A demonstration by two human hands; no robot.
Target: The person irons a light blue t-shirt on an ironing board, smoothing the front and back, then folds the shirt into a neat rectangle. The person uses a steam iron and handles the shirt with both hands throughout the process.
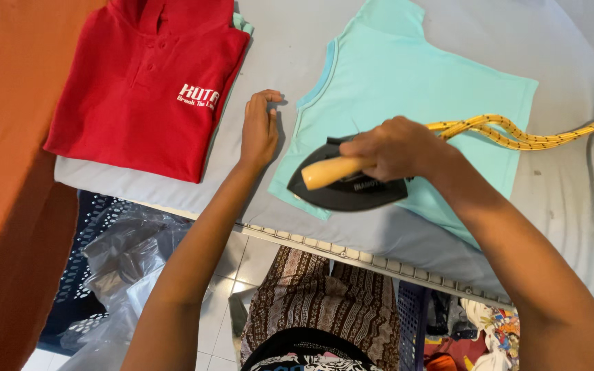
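We see the right hand (pixel 397 148) wrapped tight around the iron (pixel 348 185) handle, its long axis running leftward from the grip across the turquoise shirt (pixel 407 75) on the surface (pixel 572 199). The left hand (pixel 259 130) lies spread flat just left of the shirt's edge, holding nothing.

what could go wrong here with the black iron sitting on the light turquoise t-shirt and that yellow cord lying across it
1. The braided yellow cord trails over the light turquoise t-shirt close behind the black iron with the pale wooden handle; it might snag or touch the hot sole.
2. The right hand holds the iron at the shirt's lower edge; lingering there could scorch the fabric.
3. The left hand lies flat on the grey cover beside the shirt, perhaps within the iron's path.
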